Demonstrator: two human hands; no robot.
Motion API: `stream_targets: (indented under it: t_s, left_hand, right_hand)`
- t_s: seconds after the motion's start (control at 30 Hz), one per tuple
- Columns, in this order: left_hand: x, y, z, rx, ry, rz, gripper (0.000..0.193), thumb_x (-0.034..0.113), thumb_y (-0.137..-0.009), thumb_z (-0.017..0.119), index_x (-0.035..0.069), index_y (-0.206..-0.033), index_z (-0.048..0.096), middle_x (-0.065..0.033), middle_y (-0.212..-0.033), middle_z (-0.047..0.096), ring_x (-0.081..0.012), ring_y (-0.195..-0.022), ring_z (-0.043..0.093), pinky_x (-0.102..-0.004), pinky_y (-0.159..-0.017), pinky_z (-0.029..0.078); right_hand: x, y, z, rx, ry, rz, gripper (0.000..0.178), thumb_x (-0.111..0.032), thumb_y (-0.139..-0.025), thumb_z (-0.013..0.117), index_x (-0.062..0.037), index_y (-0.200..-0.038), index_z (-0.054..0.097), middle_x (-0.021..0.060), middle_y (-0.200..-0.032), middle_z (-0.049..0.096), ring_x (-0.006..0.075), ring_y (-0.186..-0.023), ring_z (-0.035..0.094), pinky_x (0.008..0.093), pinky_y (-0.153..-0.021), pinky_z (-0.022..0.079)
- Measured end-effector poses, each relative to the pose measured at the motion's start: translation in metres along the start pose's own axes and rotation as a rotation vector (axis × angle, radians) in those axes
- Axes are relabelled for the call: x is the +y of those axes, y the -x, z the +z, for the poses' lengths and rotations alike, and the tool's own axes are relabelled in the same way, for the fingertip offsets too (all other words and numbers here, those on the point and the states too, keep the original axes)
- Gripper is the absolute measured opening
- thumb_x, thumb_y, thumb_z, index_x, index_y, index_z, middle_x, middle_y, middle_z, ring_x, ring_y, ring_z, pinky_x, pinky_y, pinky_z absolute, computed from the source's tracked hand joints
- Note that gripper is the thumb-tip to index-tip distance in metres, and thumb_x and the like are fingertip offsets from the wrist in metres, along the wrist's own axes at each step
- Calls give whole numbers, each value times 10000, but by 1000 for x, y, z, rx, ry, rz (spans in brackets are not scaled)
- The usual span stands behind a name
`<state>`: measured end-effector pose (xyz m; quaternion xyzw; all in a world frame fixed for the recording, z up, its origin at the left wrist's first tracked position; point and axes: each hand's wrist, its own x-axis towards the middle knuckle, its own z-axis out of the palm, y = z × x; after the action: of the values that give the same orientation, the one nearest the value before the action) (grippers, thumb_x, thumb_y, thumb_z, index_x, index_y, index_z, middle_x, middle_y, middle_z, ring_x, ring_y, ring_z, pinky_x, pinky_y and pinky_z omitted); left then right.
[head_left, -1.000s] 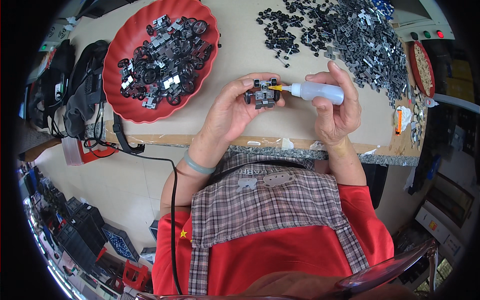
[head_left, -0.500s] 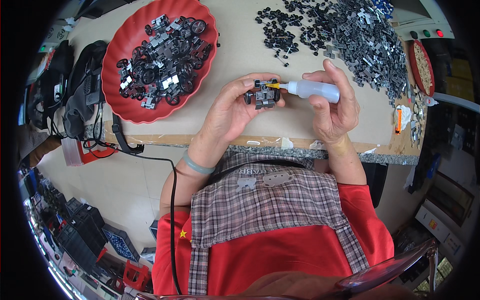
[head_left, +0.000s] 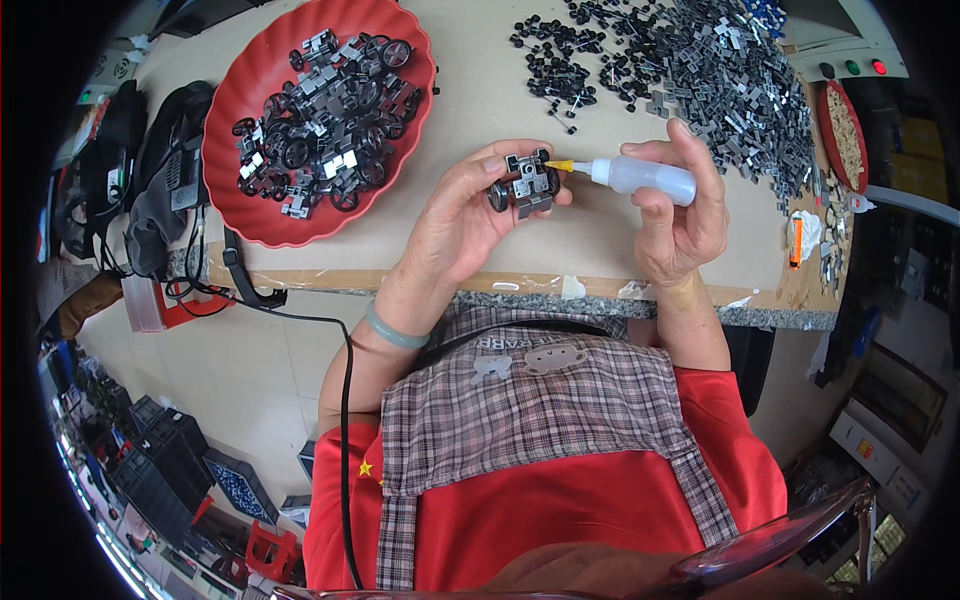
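Observation:
Between the thumb and fingers of my left hand [head_left: 462, 205] is a small toy car chassis [head_left: 530, 183], grey with black wheels, tilted a little. My right hand [head_left: 682, 205] is closed around a translucent squeeze bottle [head_left: 650, 180] held almost level. Its yellow nozzle tip [head_left: 560, 166] points left and ends right beside the chassis's upper right wheel; whether it touches cannot be made out. Left of my hands, a red scalloped tray [head_left: 270, 228] holds a heap of similar wheeled chassis [head_left: 330, 120].
Small black wheels on axles [head_left: 560, 75] lie scattered at the back, next to a big pile of grey plastic parts [head_left: 740, 90]. An orange tube [head_left: 796, 240] and a red dish [head_left: 838, 110] are at the right. A black cable [head_left: 345, 400] hangs down across my left arm.
My right hand has drawn the bottle slightly right, so the nozzle has come off the chassis's middle to its right edge. The chassis has turned slightly in my left fingers.

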<state>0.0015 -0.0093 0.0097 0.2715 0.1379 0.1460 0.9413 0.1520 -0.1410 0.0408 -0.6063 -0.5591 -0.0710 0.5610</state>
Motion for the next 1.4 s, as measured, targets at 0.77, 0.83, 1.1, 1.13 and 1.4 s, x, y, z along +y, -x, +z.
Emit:
stream_targets:
  t_s: [0.77, 0.83, 1.1, 1.13, 1.4]
  left_hand:
    - [0, -1, 0, -12, 0, 2, 507, 268, -865, 520, -98, -1208, 451, -257, -1064, 577, -323, -960, 613, -356, -820, 504]
    - [0, -1, 0, -7, -5, 2, 507, 269, -866, 515, -99, -1210, 450, -258, -1066, 576, -324, -960, 613, -357, -822, 505]
    - [1, -1, 3, -31, 83, -6, 427, 217, -922, 405, -96, -1207, 469, -232, -1079, 587, -318, -960, 619, -366, -849, 495]
    - [1, -1, 3, -28, 84, -6, 427, 217, -922, 405, -96, -1207, 469, -232, -1079, 587, -318, -960, 619, -366, -849, 495]
    - [1, 0, 3, -26, 87, -6, 433, 217, -924, 387, -99, -1211, 464, -254, -1098, 577, -319, -973, 610, -375, -857, 496]
  right_hand:
    - [-2, -1, 1, -62, 120, -86, 528, -206, -779, 708, 45, -1196, 505, 154, -1056, 638, 232, -775, 666, 289, -617, 542]
    - [-1, 0, 1, -57, 126, -85, 525, -208, -781, 707, 47, -1194, 507, 158, -1056, 638, 233, -774, 665, 289, -619, 541]
    - [-7, 3, 5, 25, -92, 49, 514, -227, -818, 682, 60, -1205, 501, 168, -876, 645, 217, -766, 666, 278, -613, 528]
    - [-7, 3, 7, 23, -94, 51, 514, -227, -818, 682, 60, -1205, 501, 168, -876, 645, 217, -766, 666, 278, -613, 528]
    - [-8, 4, 10, -36, -69, 14, 496, -213, -812, 689, 56, -1193, 519, 160, -858, 650, 209, -751, 663, 261, -594, 519]
